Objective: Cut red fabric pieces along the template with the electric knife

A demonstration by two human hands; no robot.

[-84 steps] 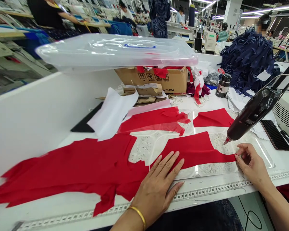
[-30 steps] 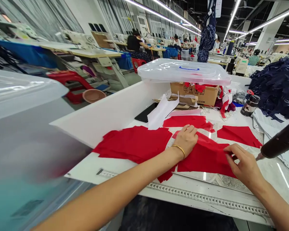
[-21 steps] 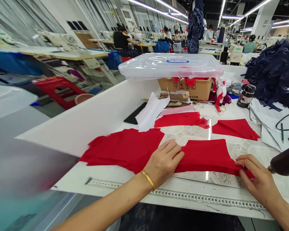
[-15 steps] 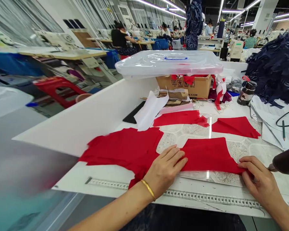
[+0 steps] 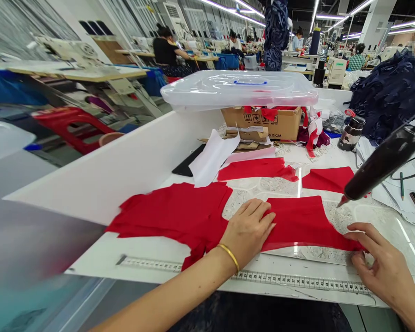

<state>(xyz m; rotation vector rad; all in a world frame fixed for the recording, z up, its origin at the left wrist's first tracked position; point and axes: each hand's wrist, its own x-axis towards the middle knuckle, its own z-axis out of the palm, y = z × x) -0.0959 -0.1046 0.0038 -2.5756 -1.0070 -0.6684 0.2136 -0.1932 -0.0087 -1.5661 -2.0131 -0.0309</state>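
As the cloth point(image 5: 295, 221), below right of the frame's centre, looks light and limp, its ends suit holding: the right hand point(image 5: 383, 260) pinches one tip; the left hand point(image 5: 247, 228), fingers together, thumb hidden, rests opposite.

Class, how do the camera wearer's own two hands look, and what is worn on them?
The left hand is ungloved, with a thin gold-coloured bangle around its wrist. The right hand is also ungloved. No sleeves show.
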